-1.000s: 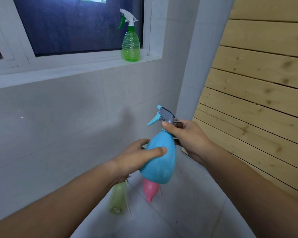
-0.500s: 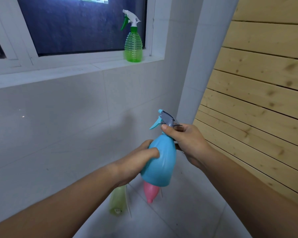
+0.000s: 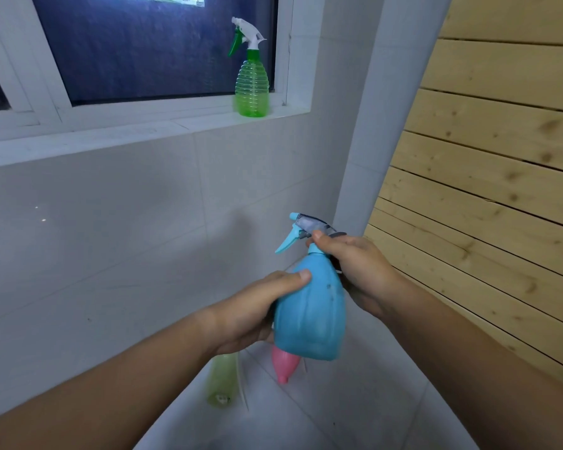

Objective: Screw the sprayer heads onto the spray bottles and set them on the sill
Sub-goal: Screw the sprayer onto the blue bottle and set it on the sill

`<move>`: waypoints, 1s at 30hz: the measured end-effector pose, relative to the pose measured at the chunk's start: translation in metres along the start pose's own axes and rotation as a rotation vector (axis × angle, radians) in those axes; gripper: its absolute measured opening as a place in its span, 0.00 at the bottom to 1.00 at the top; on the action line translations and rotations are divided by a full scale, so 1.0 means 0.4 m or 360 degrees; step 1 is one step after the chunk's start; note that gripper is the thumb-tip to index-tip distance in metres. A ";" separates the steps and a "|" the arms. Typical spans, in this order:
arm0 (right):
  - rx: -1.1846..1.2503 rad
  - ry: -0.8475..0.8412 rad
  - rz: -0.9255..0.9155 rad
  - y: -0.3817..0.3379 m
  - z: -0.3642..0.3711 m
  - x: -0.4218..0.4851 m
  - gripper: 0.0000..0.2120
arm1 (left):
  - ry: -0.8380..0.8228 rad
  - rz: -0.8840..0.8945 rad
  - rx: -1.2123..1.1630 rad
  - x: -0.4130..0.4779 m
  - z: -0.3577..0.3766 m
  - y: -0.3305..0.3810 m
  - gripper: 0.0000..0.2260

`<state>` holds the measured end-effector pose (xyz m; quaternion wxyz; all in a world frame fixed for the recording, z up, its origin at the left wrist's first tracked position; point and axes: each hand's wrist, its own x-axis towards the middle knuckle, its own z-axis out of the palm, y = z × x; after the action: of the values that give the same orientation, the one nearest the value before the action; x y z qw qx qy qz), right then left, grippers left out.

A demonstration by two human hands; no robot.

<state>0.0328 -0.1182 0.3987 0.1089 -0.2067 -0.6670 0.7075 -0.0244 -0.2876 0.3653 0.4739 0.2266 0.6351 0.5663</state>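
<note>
1. The left hand (image 3: pixel 257 306) has shifted its grip on the blue bottle (image 3: pixel 309 316): the thumb, lying across the front a second ago, then tucked down low, is now back up near the shoulder.
2. The bottle now stands a bit straighter.
3. The right hand's (image 3: pixel 355 264) thumb sits further round the sprayer head (image 3: pixel 306 227).

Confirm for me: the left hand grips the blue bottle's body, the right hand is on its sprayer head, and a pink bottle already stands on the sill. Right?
Not quite. The bottle on the sill is green, not pink; the head view shows the pink bottle lying down below. The rest holds: left hand grips the blue bottle body, right hand is at its sprayer head.
</note>
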 end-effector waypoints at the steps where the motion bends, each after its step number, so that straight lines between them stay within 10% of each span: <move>1: 0.0075 -0.0032 0.0033 -0.002 -0.004 0.001 0.14 | -0.0033 0.0017 0.0001 -0.003 -0.003 0.001 0.30; 12: 0.0215 -0.0037 -0.0122 0.006 0.009 0.007 0.11 | 0.0677 0.0293 0.0491 -0.004 0.052 0.020 0.34; 20: 0.0355 -0.0269 -0.0142 -0.007 0.006 -0.007 0.12 | 0.0143 0.0264 0.0034 -0.008 -0.005 0.016 0.25; 30: 0.0234 -0.0227 -0.0298 -0.004 0.014 -0.035 0.19 | 0.0347 0.0423 0.0204 -0.008 -0.001 0.014 0.24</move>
<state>0.0426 -0.1289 0.4024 0.1417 -0.0842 -0.6358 0.7540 -0.0247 -0.2891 0.3714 0.3079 0.2755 0.6819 0.6036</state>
